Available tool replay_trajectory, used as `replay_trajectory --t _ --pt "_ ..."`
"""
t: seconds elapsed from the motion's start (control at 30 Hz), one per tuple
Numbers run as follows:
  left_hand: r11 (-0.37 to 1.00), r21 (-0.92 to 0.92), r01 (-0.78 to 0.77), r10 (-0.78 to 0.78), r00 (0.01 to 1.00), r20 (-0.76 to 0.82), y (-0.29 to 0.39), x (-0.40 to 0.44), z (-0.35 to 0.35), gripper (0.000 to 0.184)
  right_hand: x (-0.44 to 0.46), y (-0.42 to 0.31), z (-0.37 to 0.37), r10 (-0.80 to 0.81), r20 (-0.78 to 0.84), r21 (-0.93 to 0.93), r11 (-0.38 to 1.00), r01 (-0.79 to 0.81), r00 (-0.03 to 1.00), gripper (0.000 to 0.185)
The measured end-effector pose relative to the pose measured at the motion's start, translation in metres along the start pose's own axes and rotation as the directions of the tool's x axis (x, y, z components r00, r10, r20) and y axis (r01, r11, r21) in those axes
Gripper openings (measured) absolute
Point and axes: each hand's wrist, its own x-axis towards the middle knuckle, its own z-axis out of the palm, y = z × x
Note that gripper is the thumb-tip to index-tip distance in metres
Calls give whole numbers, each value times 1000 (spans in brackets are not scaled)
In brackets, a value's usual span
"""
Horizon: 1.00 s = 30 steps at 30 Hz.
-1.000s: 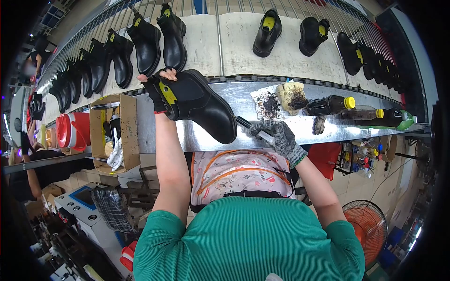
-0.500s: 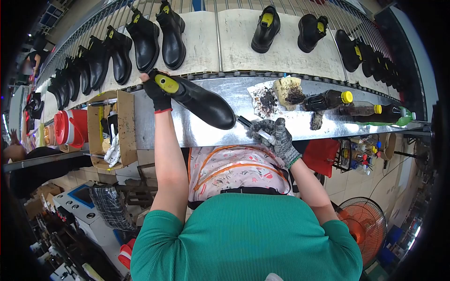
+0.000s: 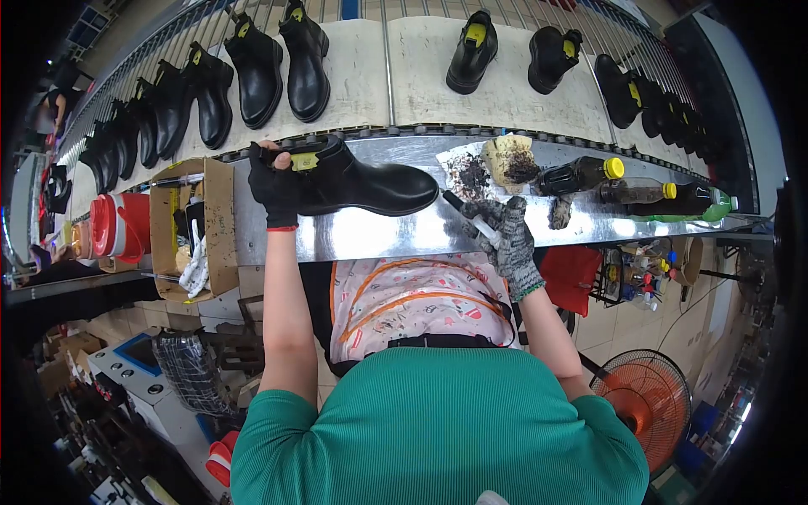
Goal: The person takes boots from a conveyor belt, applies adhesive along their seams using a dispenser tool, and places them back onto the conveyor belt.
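A black ankle boot (image 3: 370, 185) with a yellow lining lies sideways over the metal ledge, its toe to the right. My left hand (image 3: 276, 187), in a black fingerless glove, grips the boot at its opening. In a grey knit glove, my right hand (image 3: 507, 240) is closed around a small brush-like tool (image 3: 481, 223) with a dark tip and a pale handle. That tip is close to the boot's toe; whether they touch I cannot tell. Beyond it lie a black-stained white cloth (image 3: 467, 171) and a stained yellowish sponge (image 3: 510, 160).
Bottles with dark contents (image 3: 581, 175) lie on the ledge at the right. A cardboard box (image 3: 220, 227) and a red-and-white jug (image 3: 120, 227) stand at the left. Black boots (image 3: 308, 71) line the conveyor (image 3: 362, 80) beyond. An orange fan (image 3: 641, 400) is at lower right.
The boot has turned in my left hand from slanting downward to nearly level, its side now facing me. My right hand stays by the toe with the tool.
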Motion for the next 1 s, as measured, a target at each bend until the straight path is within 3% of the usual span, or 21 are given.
replay_trajectory --t 0.1,0.17,0.27,0.33,0.37,0.43,0.6,0.63,0.7,0.8,0.83,0.93,0.97,1.0 --pt "996 84 -14 19 998 -59 26 -17 -3 45 4 -8 2 -64 4 -224 972 64 998 74" --pt "985 171 21 -11 998 -62 42 -30 -6 45 4 -21 6 -80 -5 -515 854 66 997 44" --pt "978 190 89 -77 995 -68 53 -50 -13 43 11 -24 11 -79 -39 -620 784 38 996 19" --pt "981 155 118 -110 992 -60 67 -63 -14 38 14 -20 13 -164 -11 -617 778 123 986 18" --pt "983 128 133 -128 991 -48 78 -67 -14 45 17 -15 13 -255 37 -621 752 222 966 18" --pt "956 102 275 -279 960 30 91 -75 -20 49 18 -11 15 -352 90 -624 710 328 932 22" --pt "907 -28 421 -415 902 121 122 -90 -21 72 27 0 12 -408 154 -638 654 405 900 36" --pt "916 32 399 -399 906 144 118 -94 -23 78 28 4 11 -422 159 -579 692 430 893 37" --pt "902 13 432 -429 891 151 123 -96 -23 77 26 8 15 -451 163 -452 756 473 877 40" --pt "850 -103 517 -496 850 175 136 -97 -18 77 16 -1 26 -477 226 -588 629 509 850 21" --pt "823 -156 546 -518 834 188 138 -96 -17 76 14 -1 29 -476 207 -495 703 511 855 20" --pt "748 -125 652 -616 752 236 138 -98 -21 76 7 -6 38 -464 296 -567 618 544 835 25" --pt "722 -118 681 -643 725 248 136 -99 -23 75 6 -8 38 -363 329 -669 562 486 872 32" --pt "695 -111 710 -669 696 260 132 -100 -25 75 2 -10 41 -401 358 -639 553 534 843 30"
